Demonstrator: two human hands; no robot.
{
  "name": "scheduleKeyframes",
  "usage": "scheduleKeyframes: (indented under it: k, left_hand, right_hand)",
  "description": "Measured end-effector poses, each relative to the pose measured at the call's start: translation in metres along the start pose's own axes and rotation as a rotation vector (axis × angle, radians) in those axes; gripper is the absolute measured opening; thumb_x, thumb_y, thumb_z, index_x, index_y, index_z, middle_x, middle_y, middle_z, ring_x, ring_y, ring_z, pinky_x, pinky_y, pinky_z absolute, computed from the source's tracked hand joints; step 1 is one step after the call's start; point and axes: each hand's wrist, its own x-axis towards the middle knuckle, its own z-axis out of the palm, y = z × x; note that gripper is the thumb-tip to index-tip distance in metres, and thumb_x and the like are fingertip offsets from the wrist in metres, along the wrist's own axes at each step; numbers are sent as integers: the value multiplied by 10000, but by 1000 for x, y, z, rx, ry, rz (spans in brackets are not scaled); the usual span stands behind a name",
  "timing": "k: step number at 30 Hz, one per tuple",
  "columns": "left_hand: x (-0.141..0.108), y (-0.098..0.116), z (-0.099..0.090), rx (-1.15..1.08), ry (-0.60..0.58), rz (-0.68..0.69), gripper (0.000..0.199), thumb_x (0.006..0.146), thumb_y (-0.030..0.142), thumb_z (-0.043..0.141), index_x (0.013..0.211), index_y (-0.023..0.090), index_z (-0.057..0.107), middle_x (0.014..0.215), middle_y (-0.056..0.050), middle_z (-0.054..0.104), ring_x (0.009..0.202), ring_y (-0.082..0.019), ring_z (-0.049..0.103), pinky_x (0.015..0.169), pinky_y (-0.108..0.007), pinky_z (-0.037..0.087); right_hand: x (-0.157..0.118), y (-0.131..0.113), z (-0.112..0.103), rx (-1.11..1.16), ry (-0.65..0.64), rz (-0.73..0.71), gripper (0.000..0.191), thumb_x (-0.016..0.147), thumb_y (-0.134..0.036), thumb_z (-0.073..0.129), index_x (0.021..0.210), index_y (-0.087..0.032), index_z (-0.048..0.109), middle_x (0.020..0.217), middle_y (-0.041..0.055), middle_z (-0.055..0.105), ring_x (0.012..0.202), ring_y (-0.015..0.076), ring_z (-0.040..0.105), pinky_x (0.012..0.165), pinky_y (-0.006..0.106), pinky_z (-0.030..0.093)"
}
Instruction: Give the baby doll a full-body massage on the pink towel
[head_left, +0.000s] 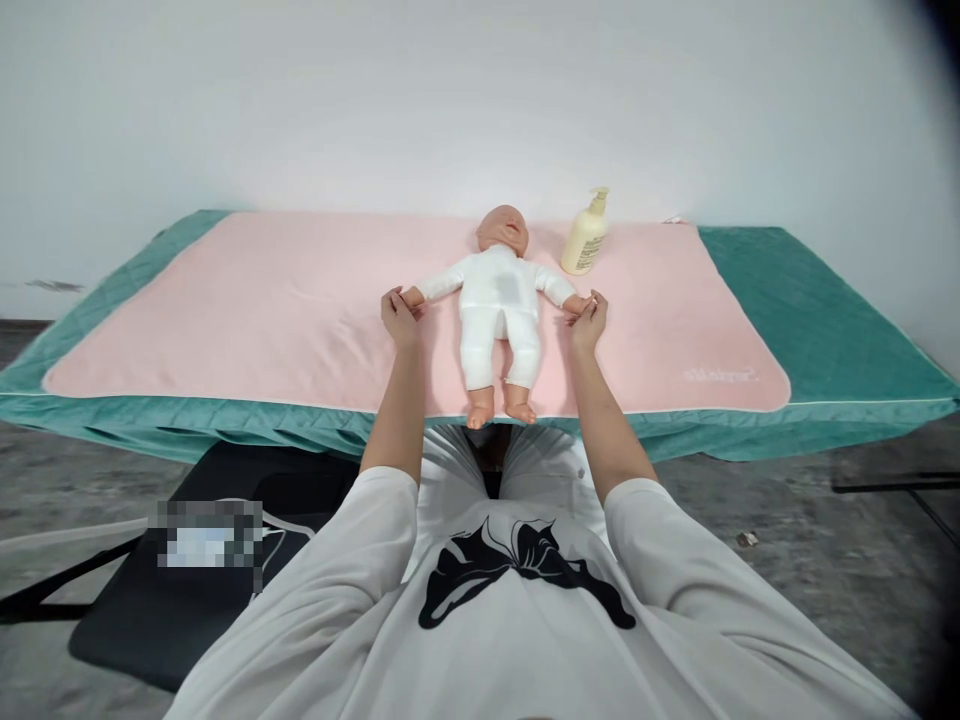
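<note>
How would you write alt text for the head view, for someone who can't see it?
A person's left hand and right hand hold a baby doll by its hands as it lies on its back on a pink mat, with a pump bottle beside its head.

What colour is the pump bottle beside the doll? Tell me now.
The pump bottle is pale yellow with dark print, as the head view shows.

The wall (360, 110) is softly lit, and faint shadows are cast beside the doll (496, 290). Darkened corners are seen at two and four o'clock, a pixelated patch (206, 540) at eight.
</note>
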Motion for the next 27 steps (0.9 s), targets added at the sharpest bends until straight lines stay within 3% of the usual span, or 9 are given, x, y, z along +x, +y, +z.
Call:
scheduleKeyframes:
  k: [9,15,23,27]
  left_hand:
    - [0,-10,-6,-115,-74,21,239,921,345,617,1095,183,591,1144,-90,584,684,-78,667,680,-219,584]
    - [-1,-9,-6,-119,-92,46,315,849,395,708,1068,184,626,1078,-83,618,698,-98,681,673,-225,582]
    - [-4,-5,-5,-126,-86,63,282,869,399,676,1026,167,644,981,-64,640,668,-80,658,623,-191,573]
    - [-5,-5,-6,-111,-81,50,307,901,436,632,1047,167,655,1058,-89,659,702,-85,667,628,-193,580]
  right_hand:
    - [2,2,-2,46,-77,-33,392,968,-439,398,1286,-229,492,1145,61,547,693,71,581,642,259,582]
    - [1,1,-4,-4,-67,-102,465,942,-528,453,1272,-211,536,1177,93,575,904,139,629,721,287,582]
    - [-5,-9,-4,10,-54,-105,544,916,-596,467,1210,-151,576,1037,68,628,670,81,555,624,252,543]
    - [-7,-11,-4,-21,-26,-116,522,911,-612,459,1154,-172,598,1016,60,626,698,85,553,585,220,530]
